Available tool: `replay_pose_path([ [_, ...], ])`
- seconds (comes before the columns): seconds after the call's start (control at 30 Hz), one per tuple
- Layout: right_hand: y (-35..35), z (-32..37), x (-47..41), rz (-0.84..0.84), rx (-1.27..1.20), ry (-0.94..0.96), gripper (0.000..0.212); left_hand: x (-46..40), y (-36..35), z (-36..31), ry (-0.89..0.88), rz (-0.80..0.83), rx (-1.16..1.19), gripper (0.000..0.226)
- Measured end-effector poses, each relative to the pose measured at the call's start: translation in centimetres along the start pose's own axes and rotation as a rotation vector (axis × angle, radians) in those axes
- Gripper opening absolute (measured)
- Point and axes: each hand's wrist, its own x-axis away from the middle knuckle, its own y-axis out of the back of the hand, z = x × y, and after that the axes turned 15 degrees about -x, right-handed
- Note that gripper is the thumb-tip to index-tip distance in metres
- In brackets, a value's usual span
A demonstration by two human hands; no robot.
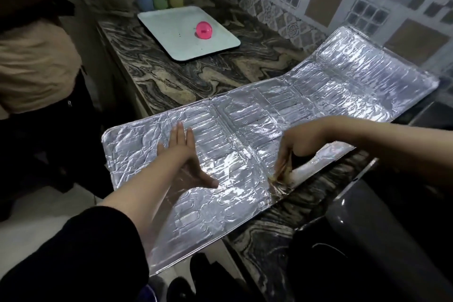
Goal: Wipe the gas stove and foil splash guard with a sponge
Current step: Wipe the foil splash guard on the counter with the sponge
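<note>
The left hand (186, 154) pressed flat, fingers straight, pinning the foil splash guard (245, 144) across the bench (196, 76). Just right of it, the right hand (294, 147) pinched a blurred sponge (282, 174), mid-wipe; the stove looked untouched.

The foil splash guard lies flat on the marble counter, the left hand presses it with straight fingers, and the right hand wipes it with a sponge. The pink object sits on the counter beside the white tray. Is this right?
Not quite. In the head view the pink object sits on the white tray, not beside it. The rest holds: the foil splash guard lies on the counter, the left hand presses it flat, and the right hand works the sponge on it.
</note>
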Motion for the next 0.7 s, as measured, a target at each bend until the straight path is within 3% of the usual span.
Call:
replay_pose_path([
  [0.23, 2.7, 3.8, -2.7, -0.362, -0.361, 0.170, 0.051, 1.6, 1.3, 1.3, 0.085, 0.017, -0.212, 0.154],
  [0.37, 2.6, 6.8, -6.8, -0.633, -0.204, 0.308, 0.042, -0.4, 2.4, 0.5, 0.000, -0.005, -0.094, 0.167],
  [0.43, 2.2, 7.7, -9.1, -0.631, -0.131, 0.360, 0.056, -1.0, 2.2, -0.2, -0.036, 0.013, -0.077, 0.171],
  [0.57, 1.1, 7.1, -13.6, -0.461, 0.253, 0.410, 0.075, -1.9, 1.2, -0.8, -0.029, 0.036, -0.040, 0.166],
  [0.7, 2.3, 4.5, -14.1, -0.475, 0.187, 0.378, 0.077, -2.1, 1.1, -0.8, -0.025, 0.060, -0.035, 0.168],
])
